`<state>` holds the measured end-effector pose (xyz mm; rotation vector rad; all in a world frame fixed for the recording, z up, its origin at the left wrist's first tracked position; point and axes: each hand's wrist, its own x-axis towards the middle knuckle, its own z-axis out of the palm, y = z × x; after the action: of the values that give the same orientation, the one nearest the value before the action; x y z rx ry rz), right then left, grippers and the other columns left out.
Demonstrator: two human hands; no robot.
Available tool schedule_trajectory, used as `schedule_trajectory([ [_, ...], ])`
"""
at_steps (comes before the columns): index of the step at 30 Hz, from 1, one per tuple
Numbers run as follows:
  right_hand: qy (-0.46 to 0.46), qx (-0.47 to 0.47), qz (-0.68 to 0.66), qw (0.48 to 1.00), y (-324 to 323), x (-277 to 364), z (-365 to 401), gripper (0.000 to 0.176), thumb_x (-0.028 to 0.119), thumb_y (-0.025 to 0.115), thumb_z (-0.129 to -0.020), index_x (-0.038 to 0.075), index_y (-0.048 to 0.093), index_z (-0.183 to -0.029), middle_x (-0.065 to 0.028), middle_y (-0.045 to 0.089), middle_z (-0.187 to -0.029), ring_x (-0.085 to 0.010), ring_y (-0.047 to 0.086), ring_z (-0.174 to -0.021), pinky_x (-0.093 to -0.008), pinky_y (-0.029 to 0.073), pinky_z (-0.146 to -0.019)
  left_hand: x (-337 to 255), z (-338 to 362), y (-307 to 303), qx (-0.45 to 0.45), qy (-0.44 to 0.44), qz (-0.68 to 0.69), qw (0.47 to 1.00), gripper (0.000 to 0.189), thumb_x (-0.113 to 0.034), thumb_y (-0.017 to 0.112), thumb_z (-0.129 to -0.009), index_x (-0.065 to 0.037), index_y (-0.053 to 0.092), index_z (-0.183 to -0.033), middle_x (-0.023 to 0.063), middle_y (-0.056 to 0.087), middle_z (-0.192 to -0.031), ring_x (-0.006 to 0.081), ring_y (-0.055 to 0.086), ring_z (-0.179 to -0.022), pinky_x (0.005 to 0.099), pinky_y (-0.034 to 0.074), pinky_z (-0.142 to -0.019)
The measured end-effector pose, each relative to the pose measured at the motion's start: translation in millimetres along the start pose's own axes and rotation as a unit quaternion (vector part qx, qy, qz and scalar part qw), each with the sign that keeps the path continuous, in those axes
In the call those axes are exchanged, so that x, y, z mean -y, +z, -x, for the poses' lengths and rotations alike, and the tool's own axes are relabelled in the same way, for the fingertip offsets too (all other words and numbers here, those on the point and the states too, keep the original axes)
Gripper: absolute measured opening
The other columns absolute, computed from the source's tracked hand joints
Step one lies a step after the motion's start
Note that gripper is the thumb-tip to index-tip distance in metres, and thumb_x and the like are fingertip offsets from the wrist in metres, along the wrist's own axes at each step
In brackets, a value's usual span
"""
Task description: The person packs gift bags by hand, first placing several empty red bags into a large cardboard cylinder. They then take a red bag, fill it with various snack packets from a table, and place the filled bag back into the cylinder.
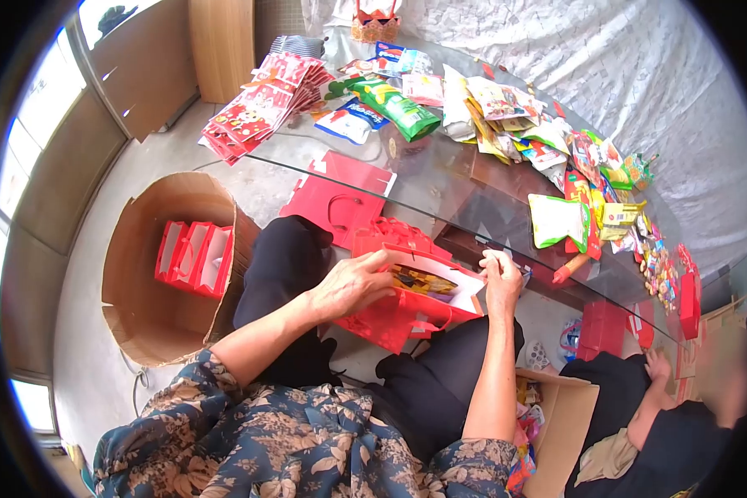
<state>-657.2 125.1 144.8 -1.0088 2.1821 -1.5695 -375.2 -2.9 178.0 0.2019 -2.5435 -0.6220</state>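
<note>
Red and already showing snacks inside, the gift bag (394,319) rests on the person's lap. The left hand (353,286) clasps its near rim in a closed grip and the right hand (502,282) pinches its far edge. Snack packets (506,116) crowd the glass tabletop (440,191) beyond.

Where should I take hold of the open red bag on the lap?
Probably take the red bag by its open rim, from above. Its mouth faces up, the left hand and right hand pinch opposite edges there, and the thin sides would likely buckle.
</note>
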Motion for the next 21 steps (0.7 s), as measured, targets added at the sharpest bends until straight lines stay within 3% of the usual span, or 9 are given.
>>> schedule_trajectory([
  [3, -0.003, -0.018, -0.001, 1.0, -1.4, -17.5, -3.7, 0.017, 0.016, 0.064, -0.095, 0.006, 0.075, -0.102, -0.0034, 0.072, -0.084, -0.0094, 0.061, -0.073, -0.0245, 0.051, -0.071, 14.3, -7.7, 3.0, 0.026, -0.002, -0.022, 0.999, 0.013, -0.013, 0.073, -0.084, -0.007, 0.064, -0.09, 0.0103, 0.057, -0.112, 0.0295, 0.064, -0.094, 0.0406, 0.057, -0.075],
  [4, -0.11, -0.04, 0.085, 0.989, -4.1, -30.4, -9.2, 0.017, 0.016, 0.064, -0.095, 0.004, 0.075, -0.102, -0.0023, 0.071, -0.087, -0.0081, 0.06, -0.076, -0.0256, 0.052, -0.072, 13.7, -12.2, 0.0, 0.003, 0.008, -0.008, 1.0, 0.01, -0.014, 0.071, -0.085, -0.008, 0.065, -0.091, 0.0102, 0.054, -0.104, 0.0292, 0.062, -0.091, 0.0408, 0.056, -0.075],
  [5, -0.025, -0.031, -0.012, 0.999, -2.8, -37.0, -8.4, 0.021, 0.019, 0.063, -0.097, 0.002, 0.074, -0.103, -0.0016, 0.071, -0.089, -0.0074, 0.061, -0.079, -0.026, 0.052, -0.072, 14.4, -17.6, -1.5, -0.042, 0.049, 0.014, 0.998, 0.011, -0.014, 0.071, -0.085, -0.008, 0.065, -0.091, 0.0107, 0.054, -0.103, 0.0294, 0.062, -0.089, 0.0414, 0.055, -0.073],
  [6, -0.103, -0.058, 0.054, 0.991, -4.8, -56.0, -15.2, 0.023, 0.021, 0.061, -0.1, 0.002, 0.073, -0.103, -0.0004, 0.069, -0.085, -0.0067, 0.06, -0.077, -0.0257, 0.052, -0.068, 10.7, -22.5, -8.4, -0.041, 0.049, 0.01, 0.998, 0.012, -0.015, 0.071, -0.085, -0.007, 0.064, -0.089, 0.0111, 0.053, -0.1, 0.0295, 0.062, -0.087, 0.0413, 0.055, -0.072],
  [8, -0.028, 0.008, 0.049, 0.998, -16.9, -50.2, -11.4, 0.024, 0.02, 0.06, -0.101, 0.0, 0.071, -0.109, -0.0044, 0.07, -0.087, -0.0106, 0.062, -0.071, -0.0283, 0.05, -0.067, 1.9, -31.6, -23.4, -0.065, 0.03, 0.024, 0.997, 0.015, -0.015, 0.073, -0.085, -0.005, 0.062, -0.085, 0.0114, 0.051, -0.098, 0.03, 0.062, -0.086, 0.0421, 0.054, -0.071],
  [9, -0.022, 0.009, 0.035, 0.999, -17.9, -54.1, -12.0, 0.027, 0.023, 0.059, -0.102, 0.0, 0.07, -0.11, -0.0032, 0.068, -0.084, -0.0091, 0.06, -0.065, -0.0271, 0.047, -0.062, -3.1, -34.2, -36.1, -0.073, 0.028, 0.019, 0.997, 0.032, -0.011, 0.071, -0.084, -0.013, 0.071, -0.116, 0.0127, 0.055, -0.11, 0.0293, 0.063, -0.103, 0.041, 0.056, -0.077],
  [10, -0.029, -0.002, 0.031, 0.999, -16.6, -52.4, -12.3, 0.028, 0.025, 0.059, -0.103, 0.001, 0.07, -0.11, -0.0024, 0.068, -0.082, -0.0086, 0.06, -0.066, -0.0253, 0.046, -0.061, -5.9, -35.5, -49.3, -0.091, 0.035, 0.014, 0.995, 0.037, -0.01, 0.071, -0.084, -0.017, 0.072, -0.12, 0.0134, 0.055, -0.115, 0.0298, 0.062, -0.107, 0.0419, 0.056, -0.078],
  [16, 0.013, 0.017, 0.017, 1.0, -17.2, -31.7, -7.1, 0.028, 0.028, 0.06, -0.101, 0.003, 0.072, -0.11, -0.0016, 0.069, -0.085, -0.0072, 0.06, -0.065, -0.0218, 0.041, -0.057, -12.3, -31.9, -148.8, -0.259, 0.034, 0.014, 0.965, 0.018, -0.008, 0.079, -0.082, -0.002, 0.062, -0.081, 0.0087, 0.059, -0.106, 0.0259, 0.064, -0.089, 0.0369, 0.054, -0.071],
  [21, 0.011, 0.033, 0.024, 0.999, -24.7, -37.0, -7.3, 0.028, 0.026, 0.06, -0.101, 0.003, 0.07, -0.113, -0.0019, 0.069, -0.087, -0.0065, 0.06, -0.066, -0.0208, 0.041, -0.057, -17.4, 6.4, -241.7, -0.382, 0.008, -0.066, 0.922, 0.012, -0.003, 0.078, -0.083, 0.001, 0.07, -0.09, 0.0072, 0.066, -0.101, 0.0175, 0.063, -0.091, 0.0306, 0.051, -0.078],
])
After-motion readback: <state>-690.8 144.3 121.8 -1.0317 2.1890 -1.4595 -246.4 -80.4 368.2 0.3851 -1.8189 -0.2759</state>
